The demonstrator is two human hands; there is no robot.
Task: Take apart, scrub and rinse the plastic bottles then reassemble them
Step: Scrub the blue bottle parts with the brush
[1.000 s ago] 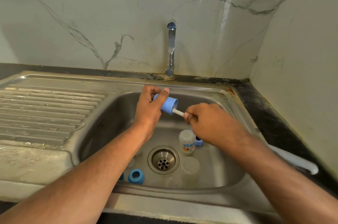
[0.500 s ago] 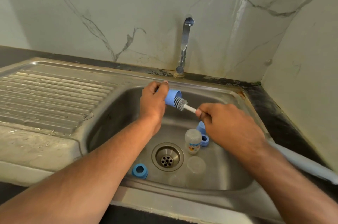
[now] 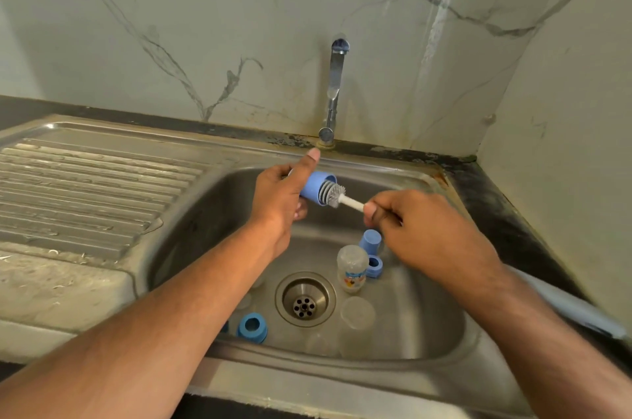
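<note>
Over the steel sink basin (image 3: 437, 322), my left hand (image 3: 280, 203) grips a blue bottle cap (image 3: 316, 186) on its side, mouth facing right. My right hand (image 3: 420, 230) pinches the white handle of a small brush (image 3: 337, 194); its grey bristle head sits partly inside the cap's mouth. On the basin floor a small clear bottle (image 3: 351, 268) with a printed label stands beside another blue cap (image 3: 370, 242) and a blue ring (image 3: 373, 266). Near the front wall lie a second blue ring (image 3: 252, 327) and clear plastic pieces (image 3: 357, 312).
The drain (image 3: 304, 299) is in the basin's middle. A steel tap (image 3: 333, 90) rises behind the basin, with no water running. The ribbed draining board (image 3: 85, 192) stretches to the left. A dark counter (image 3: 496, 199) and a marble wall close off the right side.
The brush head, deep inside the cap a second ago, has been drawn out to the cap's mouth. The camera view has shifted slightly left and closer.
</note>
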